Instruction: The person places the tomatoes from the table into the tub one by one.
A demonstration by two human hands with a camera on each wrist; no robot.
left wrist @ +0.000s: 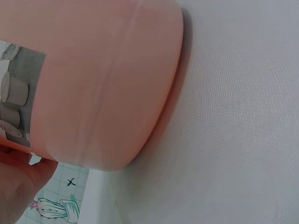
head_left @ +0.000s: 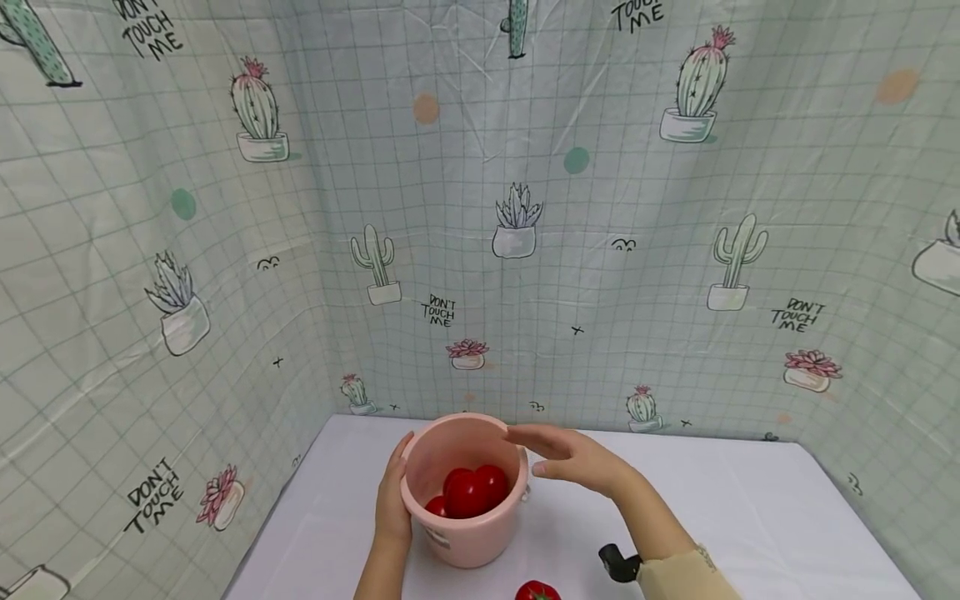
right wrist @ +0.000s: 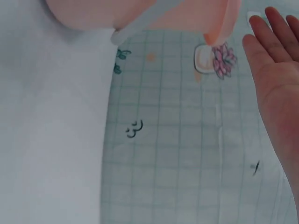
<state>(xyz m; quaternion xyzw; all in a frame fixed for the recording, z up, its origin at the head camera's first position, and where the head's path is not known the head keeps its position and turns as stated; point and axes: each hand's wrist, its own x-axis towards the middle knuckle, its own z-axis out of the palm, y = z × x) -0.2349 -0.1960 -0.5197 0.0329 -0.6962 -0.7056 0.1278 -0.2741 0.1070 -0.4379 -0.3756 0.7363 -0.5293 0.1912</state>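
A pink bucket (head_left: 476,542) stands upright on the white table with several red tomatoes (head_left: 467,493) inside it. My left hand (head_left: 393,504) holds the bucket's left side near the rim, its fingers bent round the outer wall. In the left wrist view, part of that hand (left wrist: 21,186) shows below the bucket wall (left wrist: 103,84). At the bucket's right rim, my right hand (head_left: 573,458) hovers with its fingers extended and nothing in it. The right wrist view shows its palm (right wrist: 280,88) bare. Another tomato (head_left: 537,591) with a green top lies on the table in front, partly cut off.
The white table (head_left: 720,492) is enclosed by a cactus-print curtain (head_left: 600,208) at the back and sides. Beside the right sleeve (head_left: 686,577) is a black curved object (head_left: 618,564). A pale handle (right wrist: 145,22) hangs along the bucket's side.
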